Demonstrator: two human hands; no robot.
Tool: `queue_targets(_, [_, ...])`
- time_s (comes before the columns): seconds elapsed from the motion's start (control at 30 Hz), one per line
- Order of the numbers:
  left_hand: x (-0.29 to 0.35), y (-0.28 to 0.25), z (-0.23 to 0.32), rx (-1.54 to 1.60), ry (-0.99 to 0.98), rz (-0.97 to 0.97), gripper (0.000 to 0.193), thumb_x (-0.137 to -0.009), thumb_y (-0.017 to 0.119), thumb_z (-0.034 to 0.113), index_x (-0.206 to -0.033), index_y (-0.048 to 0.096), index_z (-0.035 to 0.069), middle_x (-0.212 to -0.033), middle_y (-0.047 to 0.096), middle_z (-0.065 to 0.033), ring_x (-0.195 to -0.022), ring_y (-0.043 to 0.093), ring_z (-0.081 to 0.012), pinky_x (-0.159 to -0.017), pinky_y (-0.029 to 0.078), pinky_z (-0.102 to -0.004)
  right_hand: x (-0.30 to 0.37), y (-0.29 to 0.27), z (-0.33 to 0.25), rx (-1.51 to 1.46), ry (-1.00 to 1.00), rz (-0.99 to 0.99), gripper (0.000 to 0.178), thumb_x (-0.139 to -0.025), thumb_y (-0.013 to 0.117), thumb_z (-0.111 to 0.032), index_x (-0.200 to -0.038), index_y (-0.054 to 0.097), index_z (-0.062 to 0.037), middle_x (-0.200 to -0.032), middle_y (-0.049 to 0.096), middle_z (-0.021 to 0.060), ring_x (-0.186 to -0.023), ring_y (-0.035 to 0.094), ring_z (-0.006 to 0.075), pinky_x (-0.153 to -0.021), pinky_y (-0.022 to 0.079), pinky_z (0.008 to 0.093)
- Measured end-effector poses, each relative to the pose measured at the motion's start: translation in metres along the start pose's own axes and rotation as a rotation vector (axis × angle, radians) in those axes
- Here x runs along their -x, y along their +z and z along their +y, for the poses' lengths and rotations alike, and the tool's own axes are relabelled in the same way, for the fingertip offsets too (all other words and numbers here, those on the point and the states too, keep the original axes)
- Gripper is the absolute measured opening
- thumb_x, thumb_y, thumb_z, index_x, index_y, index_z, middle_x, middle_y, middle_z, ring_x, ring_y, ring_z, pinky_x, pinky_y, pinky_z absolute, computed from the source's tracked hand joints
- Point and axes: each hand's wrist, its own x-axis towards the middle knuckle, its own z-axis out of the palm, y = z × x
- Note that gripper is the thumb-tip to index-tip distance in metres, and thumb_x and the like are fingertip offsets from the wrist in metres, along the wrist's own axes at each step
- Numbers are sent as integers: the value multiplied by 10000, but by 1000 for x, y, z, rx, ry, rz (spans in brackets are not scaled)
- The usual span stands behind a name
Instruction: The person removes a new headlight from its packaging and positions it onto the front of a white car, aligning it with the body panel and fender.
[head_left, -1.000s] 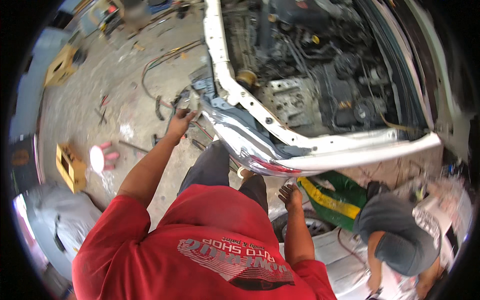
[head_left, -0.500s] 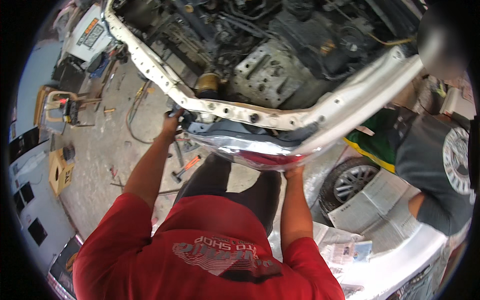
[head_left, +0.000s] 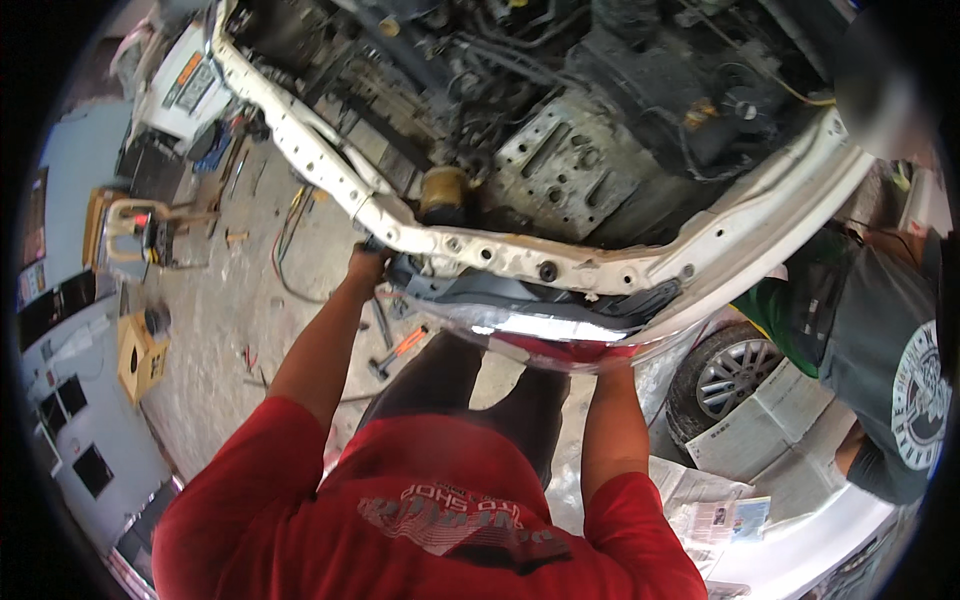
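Observation:
A car headlight (head_left: 530,328) with a clear, glossy lens sits at the front corner of an open engine bay, just under the white radiator support (head_left: 480,250). The lens mirrors red and white. My left hand (head_left: 368,264) is closed at the headlight's inner end, its fingers partly hidden behind the dark housing. At the lower outer edge, my right hand (head_left: 614,374) holds the lens from beneath, most of its fingers out of sight. The white fender (head_left: 770,220) runs back from the headlight's outer end.
A hammer with an orange handle (head_left: 405,345) lies on the concrete floor left of my legs. At right are a wheel (head_left: 725,375), newspaper sheets (head_left: 770,430) and another person in a dark grey shirt (head_left: 880,340). A plastic chair (head_left: 135,235) and a cardboard box (head_left: 140,355) stand left.
The whole view has shifted, so the car and floor appear lower and farther right. Both my hands stay at the headlight, which keeps its place against the car.

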Motion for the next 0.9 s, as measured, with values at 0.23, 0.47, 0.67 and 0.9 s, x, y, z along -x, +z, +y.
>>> queue_targets(0.23, [-8,-6,-10,21,5,-61,502,-756,792,175,-1155,533,16,-887,600,-106,-637,585,-192,-509,482,-331,-18,1,3,-72,-32,5,514,-986,481,-491,-1317,573,-109,-1257,628,117,-1134,581,316,-974,474,535])
queue_targets(0.47, [6,-6,7,-23,-38,-87,478,-842,736,236,-1252,500,164,-1102,639,-48,-896,652,-230,-719,568,-365,-42,25,6,-130,-19,-41,485,-990,479,-473,-1277,602,-102,-1202,658,115,-1074,610,310,-945,498,506])
queue_targets(0.67, [49,-26,15,-694,326,72,708,-798,818,331,-1359,480,61,-1213,644,-174,-1026,653,-353,-817,555,-436,-45,27,3,-208,-28,-60,464,-993,478,-457,-1243,627,-96,-1155,683,113,-1023,636,305,-920,519,480])
queue_targets(0.9, [189,-21,69,-1056,769,-253,541,-802,827,282,-1181,614,-40,-1076,699,-216,-850,718,-326,-730,575,-397,-26,52,0,-179,-13,-21,466,-1002,459,-449,-1246,634,-92,-1157,695,113,-1023,651,290,-917,528,456])
